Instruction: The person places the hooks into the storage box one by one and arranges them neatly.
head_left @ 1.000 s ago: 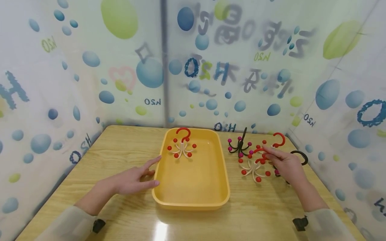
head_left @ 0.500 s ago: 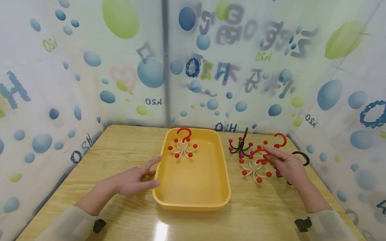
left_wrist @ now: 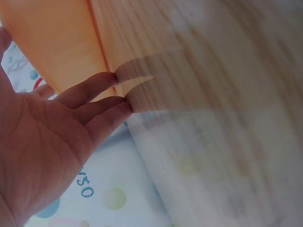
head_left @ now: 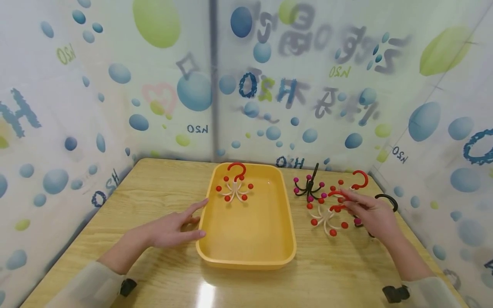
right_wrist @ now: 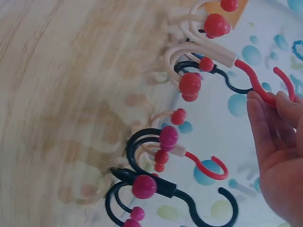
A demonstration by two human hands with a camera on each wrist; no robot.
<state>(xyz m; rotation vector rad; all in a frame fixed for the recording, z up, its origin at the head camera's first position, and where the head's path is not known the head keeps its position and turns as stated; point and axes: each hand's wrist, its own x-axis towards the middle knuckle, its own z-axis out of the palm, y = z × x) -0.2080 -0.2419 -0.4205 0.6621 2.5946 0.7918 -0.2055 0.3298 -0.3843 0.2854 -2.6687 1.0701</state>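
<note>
My right hand (head_left: 375,216) pinches the red hook of a cream octopus-style multi-arm hook (head_left: 325,217) with red ball tips. In the right wrist view, thumb and fingertips close on that red hook (right_wrist: 255,82); its arms curve down to the wood. My left hand (head_left: 171,231), fingers spread and fairly straight, touches the left side of a yellow tray (head_left: 246,262). In the left wrist view, the fingertips meet the foot of the tray wall (left_wrist: 57,42). Another cream multi-arm hook (head_left: 235,188) stands inside the tray, towards its back left.
Right of the tray stands a black multi-arm hook (head_left: 309,188) with magenta balls. Behind my right hand are another cream one with a red hook (head_left: 360,179) and a black one (head_left: 389,200), partly hidden. A patterned curtain (head_left: 269,85) borders the wooden table (head_left: 161,184).
The whole view has shifted slightly. My right hand stays on the red hook, its fingers a little further along it; the left hand remains at the tray.
</note>
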